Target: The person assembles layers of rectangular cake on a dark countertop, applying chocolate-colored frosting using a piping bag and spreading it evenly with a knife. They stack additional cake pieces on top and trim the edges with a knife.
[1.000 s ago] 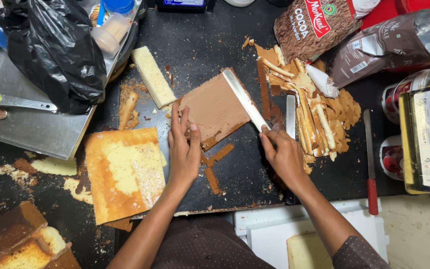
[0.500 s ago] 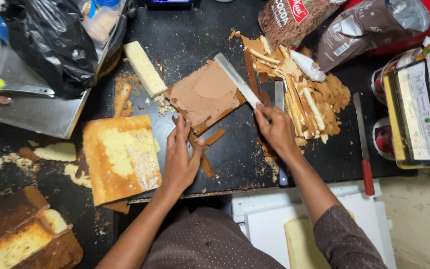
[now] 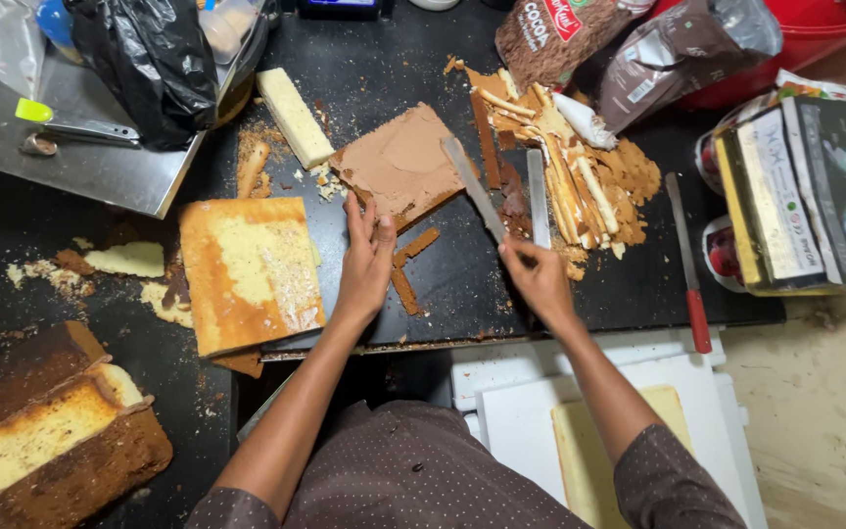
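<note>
A square cake slab covered in brown chocolate cream (image 3: 401, 164) lies on the black board (image 3: 462, 284). My right hand (image 3: 538, 277) grips the handle of a long flat metal spatula (image 3: 473, 188), whose blade rests along the slab's right edge. My left hand (image 3: 366, 261) lies flat on the board just below the slab, fingers together, fingertips near its lower left edge. Thin brown crust strips (image 3: 408, 269) lie between my hands.
A plain sponge slab (image 3: 250, 271) lies left of my left hand, a pale cake bar (image 3: 294, 117) above it. A heap of trimmings (image 3: 580, 186) and a second knife (image 3: 538, 211) sit right. A red-handled knife (image 3: 687, 264), cocoa bags (image 3: 560, 34), boxes (image 3: 805, 191), black bag (image 3: 154, 64) and metal tray (image 3: 90, 162) surround.
The spatula blade has shifted from the slab's top right side down along its right edge. My left hand has slid back slightly from the slab.
</note>
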